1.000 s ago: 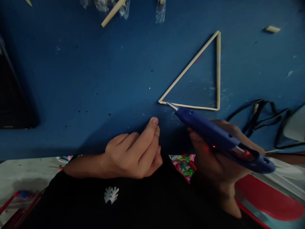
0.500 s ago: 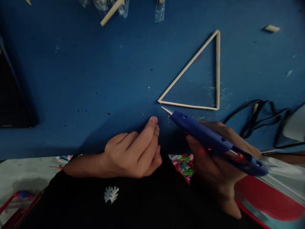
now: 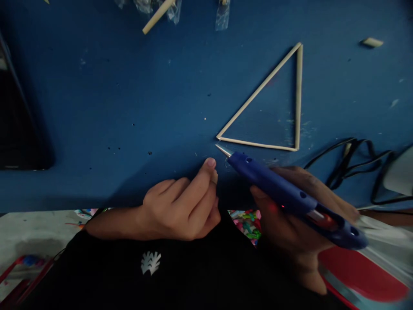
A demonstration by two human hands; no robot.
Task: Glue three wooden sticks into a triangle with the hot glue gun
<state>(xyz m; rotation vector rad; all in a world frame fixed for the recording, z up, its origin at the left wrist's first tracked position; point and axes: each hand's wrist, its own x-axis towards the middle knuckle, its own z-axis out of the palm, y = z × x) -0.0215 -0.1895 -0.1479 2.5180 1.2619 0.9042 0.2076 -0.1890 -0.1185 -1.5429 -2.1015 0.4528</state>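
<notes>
A triangle of thin wooden sticks [image 3: 258,92] lies flat on the blue table [image 3: 129,99]. My right hand [image 3: 290,224] grips a blue glue gun [image 3: 290,196]; its metal tip hovers just below the triangle's left corner. My left hand [image 3: 180,206] rests at the table's near edge with fingers loosely curled, thumb and forefinger pressed together; whether anything is between them I cannot make out. It sits just left of the gun's tip.
A loose stick [image 3: 158,16] and clear plastic wrappers [image 3: 222,13] lie at the far edge. A short stick piece [image 3: 371,42] is at far right. Black cables [image 3: 355,159] coil at right. A dark object [image 3: 19,125] stands at left.
The glue gun's tip has drawn back from the triangle's bottom stick, moving left and slightly toward me. My left hand has stayed put.
</notes>
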